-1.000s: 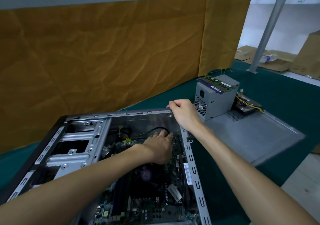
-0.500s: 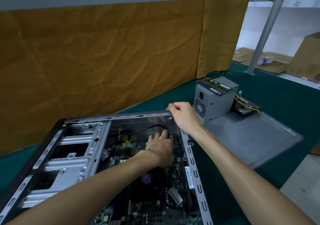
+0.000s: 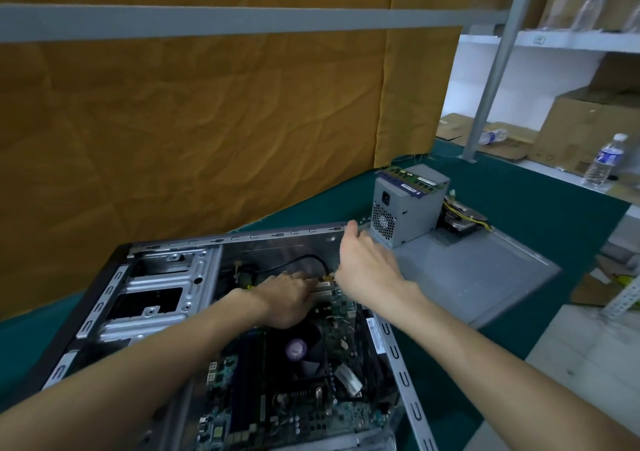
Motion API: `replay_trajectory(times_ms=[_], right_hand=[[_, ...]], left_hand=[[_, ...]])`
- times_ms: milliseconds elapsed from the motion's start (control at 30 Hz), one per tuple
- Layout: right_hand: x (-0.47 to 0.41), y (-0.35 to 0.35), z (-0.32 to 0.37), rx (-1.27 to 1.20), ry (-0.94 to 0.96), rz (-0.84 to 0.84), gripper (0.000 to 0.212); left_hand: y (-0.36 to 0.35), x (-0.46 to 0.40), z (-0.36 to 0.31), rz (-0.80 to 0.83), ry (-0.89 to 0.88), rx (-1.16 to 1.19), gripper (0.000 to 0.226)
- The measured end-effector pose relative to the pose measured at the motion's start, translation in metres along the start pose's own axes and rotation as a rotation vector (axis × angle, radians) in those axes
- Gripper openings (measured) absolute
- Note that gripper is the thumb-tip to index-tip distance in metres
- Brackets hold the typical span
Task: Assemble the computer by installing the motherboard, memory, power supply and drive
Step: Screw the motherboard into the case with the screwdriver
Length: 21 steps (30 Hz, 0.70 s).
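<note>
The open computer case (image 3: 104,298) lies on its side on the green table. The motherboard (image 3: 311,398) sits inside it, with a black fan (image 3: 301,350) near its middle. My left hand (image 3: 284,298) rests flat on the board's far end, fingers pointing right. My right hand (image 3: 363,267) hovers over the case's far right corner, thumb up, fingers reaching down beside a small yellow connector (image 3: 327,278) at the end of a black cable (image 3: 304,257). The grey power supply (image 3: 405,208) stands on the case's side panel (image 3: 467,274), with memory sticks (image 3: 408,178) on top. A drive (image 3: 464,222) lies behind it.
An orange cloth (image 3: 207,121) hangs right behind the case. A grey shelf post (image 3: 495,69) stands at the table's far right corner. Cardboard boxes (image 3: 588,121) and a water bottle (image 3: 604,163) sit on the white shelf beyond. The table's edge runs along the right.
My right hand has let go of the case's far rim and dropped inside toward the cable's end. My left hand has slid a little left on the board. The camera has tilted up.
</note>
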State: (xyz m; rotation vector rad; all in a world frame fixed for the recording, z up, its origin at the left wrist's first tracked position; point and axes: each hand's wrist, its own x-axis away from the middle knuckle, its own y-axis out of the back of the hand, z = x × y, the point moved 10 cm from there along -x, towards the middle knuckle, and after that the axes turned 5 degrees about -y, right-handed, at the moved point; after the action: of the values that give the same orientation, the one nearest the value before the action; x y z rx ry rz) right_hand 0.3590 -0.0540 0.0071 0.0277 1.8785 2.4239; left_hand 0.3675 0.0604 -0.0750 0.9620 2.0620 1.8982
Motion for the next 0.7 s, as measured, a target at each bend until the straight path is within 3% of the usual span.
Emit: replay_trajectory(times_ms=[167, 367, 433, 533, 600, 700], right_hand=[[-0.003, 0.016, 0.005, 0.116, 0.03, -0.031, 0.084], [-0.022, 0.025, 0.0, 0.017, 0.062, 0.033, 0.08], [-0.02, 0.027, 0.003, 0.12, 0.066, 0.004, 0.077], [0.001, 0.027, 0.043, 0.415, 0.27, -0.174, 0.061], [0.013, 0.008, 0.065, 0.39, 0.379, -0.085, 0.039], [0.008, -0.031, 0.06, 0.327, 0.245, 0.231, 0.02]], left_hand=[[0.008, 0.014, 0.005, 0.009, -0.023, -0.072, 0.054], [0.006, 0.012, -0.001, 0.066, -0.017, -0.059, 0.051], [0.012, 0.007, -0.002, 0.059, -0.01, -0.044, 0.049], [0.014, -0.002, 0.002, 0.075, 0.013, -0.079, 0.052], [0.012, -0.008, 0.003, 0.094, 0.001, -0.118, 0.053], [0.013, -0.017, 0.001, 0.097, -0.034, -0.152, 0.045]])
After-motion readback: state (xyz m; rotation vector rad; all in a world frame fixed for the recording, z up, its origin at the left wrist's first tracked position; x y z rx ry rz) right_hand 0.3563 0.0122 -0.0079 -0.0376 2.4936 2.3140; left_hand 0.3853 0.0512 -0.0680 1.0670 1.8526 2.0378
